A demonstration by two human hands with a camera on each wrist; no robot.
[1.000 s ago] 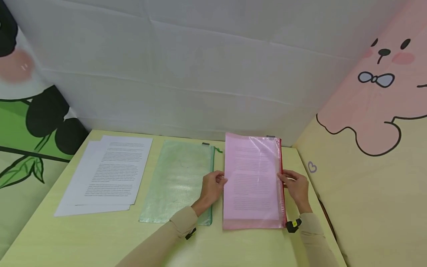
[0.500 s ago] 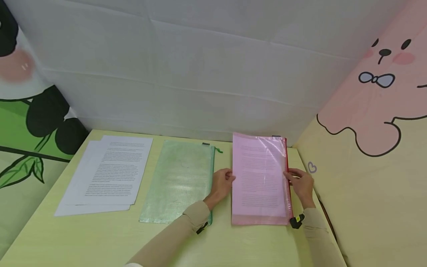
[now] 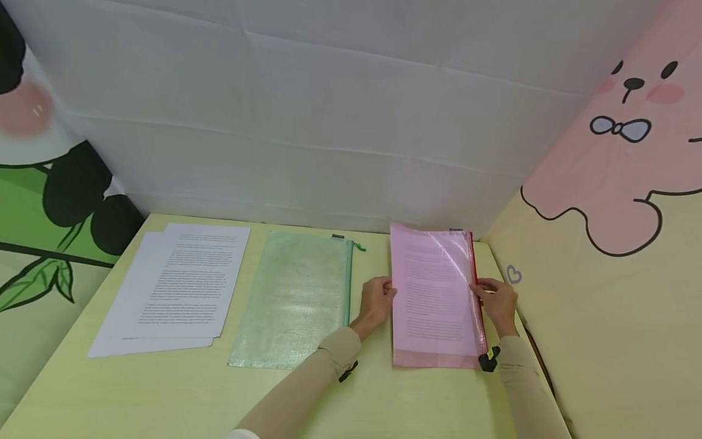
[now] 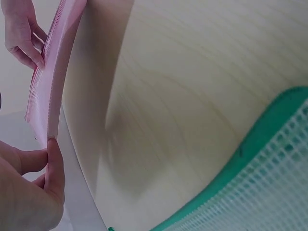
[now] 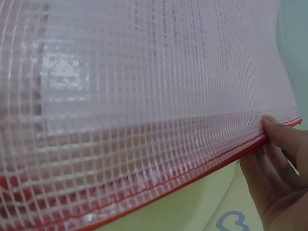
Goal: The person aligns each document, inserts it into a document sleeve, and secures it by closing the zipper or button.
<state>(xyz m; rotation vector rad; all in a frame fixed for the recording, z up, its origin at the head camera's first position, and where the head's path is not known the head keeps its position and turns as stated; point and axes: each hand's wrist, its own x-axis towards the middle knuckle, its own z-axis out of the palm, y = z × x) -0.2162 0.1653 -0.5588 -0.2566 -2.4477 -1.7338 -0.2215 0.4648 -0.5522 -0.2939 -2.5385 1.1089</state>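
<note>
A pink mesh zipper pouch (image 3: 433, 299) with a printed sheet inside is held by both hands at the right of the table. My left hand (image 3: 377, 301) pinches its left edge between thumb and fingers; the left wrist view shows that edge of the pouch (image 4: 57, 91) raised off the table. On the red zipper side, my right hand (image 3: 498, 303) pinches the edge, with the thumb on top in the right wrist view. Printed text shows through the mesh (image 5: 168, 29). Left of the pink pouch, a green mesh zipper pouch (image 3: 296, 299) lies flat.
Overlapping printed sheets (image 3: 186, 280) lie on the left of the pale yellow table (image 3: 164, 390). A white cloth wall (image 3: 351, 122) stands behind the table. A wall with a pink cartoon (image 3: 609, 183) rises along the right side.
Both hands have shifted to the right with the pink pouch, widening the gap to the green pouch. The pink pouch has also dropped slightly at its top edge. The green pouch and sheets stay put.
</note>
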